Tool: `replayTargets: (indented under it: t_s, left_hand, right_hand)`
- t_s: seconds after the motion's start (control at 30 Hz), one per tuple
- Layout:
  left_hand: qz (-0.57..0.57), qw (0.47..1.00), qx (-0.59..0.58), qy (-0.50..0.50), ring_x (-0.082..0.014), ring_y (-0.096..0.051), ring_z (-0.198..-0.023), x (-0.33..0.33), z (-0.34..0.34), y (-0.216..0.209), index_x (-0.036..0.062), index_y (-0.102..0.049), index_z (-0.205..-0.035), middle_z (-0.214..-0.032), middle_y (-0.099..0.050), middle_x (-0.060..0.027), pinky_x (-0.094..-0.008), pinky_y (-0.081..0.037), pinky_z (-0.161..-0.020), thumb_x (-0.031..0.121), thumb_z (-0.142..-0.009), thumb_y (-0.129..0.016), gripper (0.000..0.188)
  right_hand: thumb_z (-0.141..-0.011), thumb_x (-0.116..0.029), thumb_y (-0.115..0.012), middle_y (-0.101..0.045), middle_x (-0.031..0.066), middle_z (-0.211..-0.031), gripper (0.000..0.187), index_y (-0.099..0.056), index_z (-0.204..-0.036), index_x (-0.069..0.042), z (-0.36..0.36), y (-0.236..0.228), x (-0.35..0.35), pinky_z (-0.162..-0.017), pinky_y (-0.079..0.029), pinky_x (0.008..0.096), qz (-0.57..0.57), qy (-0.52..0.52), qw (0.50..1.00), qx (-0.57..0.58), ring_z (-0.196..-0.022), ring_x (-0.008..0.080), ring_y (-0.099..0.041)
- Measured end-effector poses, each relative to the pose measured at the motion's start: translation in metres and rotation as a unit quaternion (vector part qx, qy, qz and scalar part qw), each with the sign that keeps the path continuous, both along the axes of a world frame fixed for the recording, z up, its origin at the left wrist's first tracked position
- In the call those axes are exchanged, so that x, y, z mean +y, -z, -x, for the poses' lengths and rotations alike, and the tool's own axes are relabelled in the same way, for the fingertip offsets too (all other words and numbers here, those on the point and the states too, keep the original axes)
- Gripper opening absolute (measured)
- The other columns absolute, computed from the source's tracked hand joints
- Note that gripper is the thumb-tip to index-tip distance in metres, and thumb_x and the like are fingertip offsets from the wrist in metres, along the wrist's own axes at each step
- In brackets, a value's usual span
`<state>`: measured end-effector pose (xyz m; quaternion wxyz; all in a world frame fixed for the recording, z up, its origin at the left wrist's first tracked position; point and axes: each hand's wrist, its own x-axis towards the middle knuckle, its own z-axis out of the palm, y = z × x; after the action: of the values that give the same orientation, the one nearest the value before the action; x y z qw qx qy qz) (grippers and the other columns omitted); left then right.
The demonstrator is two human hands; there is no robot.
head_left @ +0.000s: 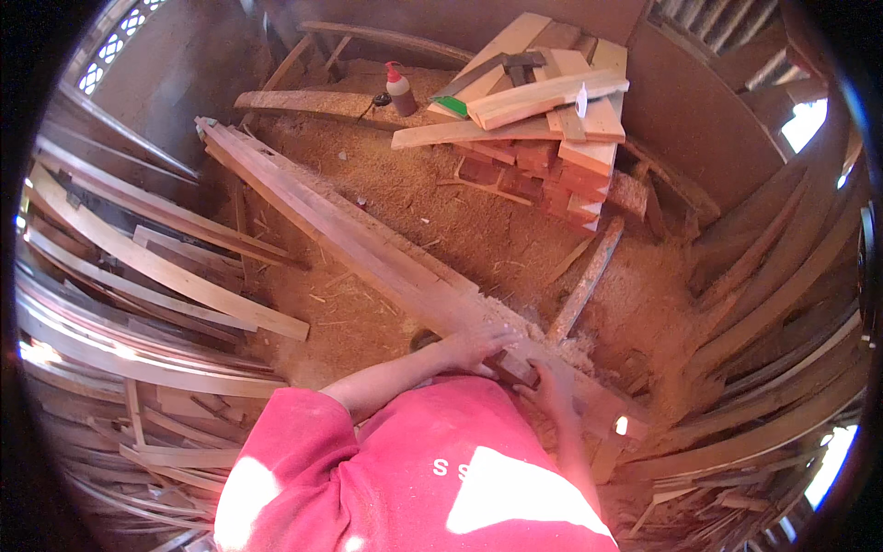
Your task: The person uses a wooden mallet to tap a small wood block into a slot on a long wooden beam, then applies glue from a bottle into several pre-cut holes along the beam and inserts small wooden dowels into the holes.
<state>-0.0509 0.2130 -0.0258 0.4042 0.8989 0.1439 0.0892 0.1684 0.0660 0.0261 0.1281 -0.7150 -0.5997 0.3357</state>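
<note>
and there's your left hand (485,342) and right hand (555,390), both on the dark wooden block (514,368) atop the long beam (359,253); how tightly each closes, i can't tell! beyond, a red-topped pump bottle (402,96) holds reddish-brown contents.

Left fingers (499,336) and right fingers (543,375) touch a dark wooden block (515,370) over a long plank (368,253), beside shavings (578,350).

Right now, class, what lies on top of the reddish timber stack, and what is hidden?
Loose pale boards top the reddish timber stack, with a dark tool on them and a green item at their left edge. The stack's covered upper surface cannot be seen.
</note>
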Motion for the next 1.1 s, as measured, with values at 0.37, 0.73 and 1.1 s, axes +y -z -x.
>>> replayTargets:
  t_s: [0.37, 0.73, 1.1]
  left_hand:
    - [-0.059, 0.991, 0.110, -0.045, -0.0379, -0.045, -0.138, 0.111, 0.095, -0.009, 0.0076, -0.050, -0.145, -0.146, -0.052, -0.0207, -0.0494, -0.035, -0.117, 0.056, -0.079, -0.079, 0.087]
    - [-0.046, 0.967, 0.248, -0.027, -0.0382, -0.050, -0.133, 0.232, 0.187, 0.015, 0.0118, -0.058, -0.139, -0.139, -0.058, -0.0198, -0.0495, -0.038, -0.113, 0.057, -0.099, -0.049, 0.061]
    - [-0.001, 0.972, 0.234, -0.005, -0.0358, -0.060, -0.124, 0.250, 0.196, 0.034, 0.0103, -0.062, -0.132, -0.130, -0.065, -0.0182, -0.0479, -0.043, -0.108, 0.050, -0.103, -0.044, 0.052]
  right_hand:
    - [-0.072, -0.030, -0.087, -0.064, 0.0162, -0.127, 0.072, -0.057, -0.134, -0.009, 0.041, -0.014, 0.028, -0.099, -0.048, 0.0475, 0.021, 0.017, 0.997, -0.071, -0.117, 0.0383, -0.061]
    - [-0.074, -0.011, -0.076, -0.068, 0.0107, -0.113, 0.041, -0.066, -0.113, -0.012, 0.072, 0.013, 0.041, -0.091, -0.053, 0.0472, 0.121, 0.066, 0.964, -0.226, -0.105, 0.0352, -0.066]
    - [-0.070, -0.011, -0.079, -0.065, 0.0134, -0.120, 0.051, -0.065, -0.119, -0.008, 0.086, 0.029, 0.039, -0.110, -0.039, 0.0494, 0.137, 0.111, 0.950, -0.259, -0.120, 0.0347, -0.057]
